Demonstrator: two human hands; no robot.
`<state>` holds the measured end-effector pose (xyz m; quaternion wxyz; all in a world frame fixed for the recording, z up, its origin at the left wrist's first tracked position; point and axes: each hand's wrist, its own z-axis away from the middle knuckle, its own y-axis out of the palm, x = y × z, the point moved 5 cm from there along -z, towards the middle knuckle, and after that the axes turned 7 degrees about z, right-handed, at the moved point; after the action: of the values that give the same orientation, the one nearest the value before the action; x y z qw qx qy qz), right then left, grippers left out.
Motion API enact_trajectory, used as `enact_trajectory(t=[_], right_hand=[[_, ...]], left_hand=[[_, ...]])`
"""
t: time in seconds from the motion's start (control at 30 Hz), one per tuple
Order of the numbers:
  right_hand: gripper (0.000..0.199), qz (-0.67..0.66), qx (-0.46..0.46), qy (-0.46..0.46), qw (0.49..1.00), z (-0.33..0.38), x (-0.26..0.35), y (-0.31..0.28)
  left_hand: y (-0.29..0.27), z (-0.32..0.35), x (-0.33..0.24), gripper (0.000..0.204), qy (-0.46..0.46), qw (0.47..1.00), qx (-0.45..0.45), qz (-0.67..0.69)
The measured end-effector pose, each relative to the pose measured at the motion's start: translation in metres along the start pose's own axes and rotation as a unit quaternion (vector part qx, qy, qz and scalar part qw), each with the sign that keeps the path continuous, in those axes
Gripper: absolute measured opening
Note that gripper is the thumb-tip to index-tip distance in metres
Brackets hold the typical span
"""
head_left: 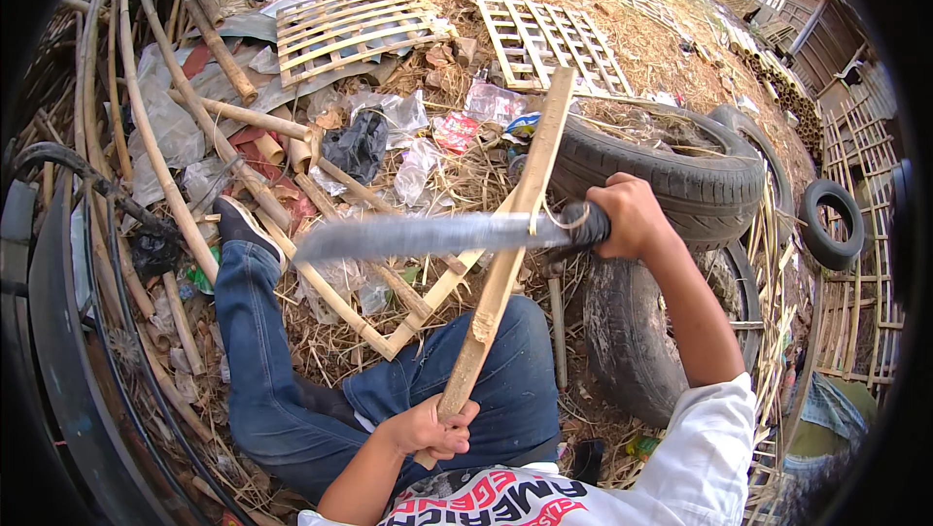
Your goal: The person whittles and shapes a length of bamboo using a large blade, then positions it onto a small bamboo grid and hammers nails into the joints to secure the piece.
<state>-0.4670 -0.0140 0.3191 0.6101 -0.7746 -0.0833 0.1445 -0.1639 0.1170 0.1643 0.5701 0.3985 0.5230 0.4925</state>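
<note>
My left hand (pixel 425 431) is closed round the lower end of a long split bamboo strip (pixel 510 251), which slants up and away from my lap. A rough notch shows on the strip a little above that grip. In my right hand (pixel 632 215) is the dark wrapped handle of a machete (pixel 418 236). Its wide grey blade points left, smeared by motion, and passes over the bamboo strip in the picture. Whether the edge touches the strip I cannot tell. A thin curl of bamboo hangs by the blade near the handle.
Old tyres (pixel 680 171) lie close on my right. Bamboo poles (pixel 146 108) crowd the left side, beside a dark curved frame (pixel 58 332). Two bamboo lattice panels, one the slatted panel (pixel 554 40), lie ahead among plastic litter (pixel 418 171). A V-shaped bamboo piece (pixel 391 343) rests before my knees.
</note>
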Motion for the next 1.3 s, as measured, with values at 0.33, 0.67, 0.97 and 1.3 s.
enact_trajectory(t=[0.33,0.67,0.97,1.3], right_hand=[[0.029,0.000,-0.016,-0.101,0.995,0.002,0.020,-0.012],[0.031,-0.017,0.060,-0.078,0.995,0.014,0.043,-0.006],[0.031,0.136,0.019,0.216,0.967,0.032,-0.067,-0.021],[0.023,0.117,-0.060,0.367,0.921,0.027,-0.109,-0.046]], left_hand=[[-0.002,0.003,0.015,0.043,-0.020,0.998,0.040,0.034],[-0.005,-0.006,0.018,0.043,-0.035,0.998,0.051,-0.002],[-0.020,-0.025,0.027,0.042,-0.040,0.996,0.057,0.050],[-0.028,0.014,0.023,0.046,-0.038,0.999,0.033,-0.016]])
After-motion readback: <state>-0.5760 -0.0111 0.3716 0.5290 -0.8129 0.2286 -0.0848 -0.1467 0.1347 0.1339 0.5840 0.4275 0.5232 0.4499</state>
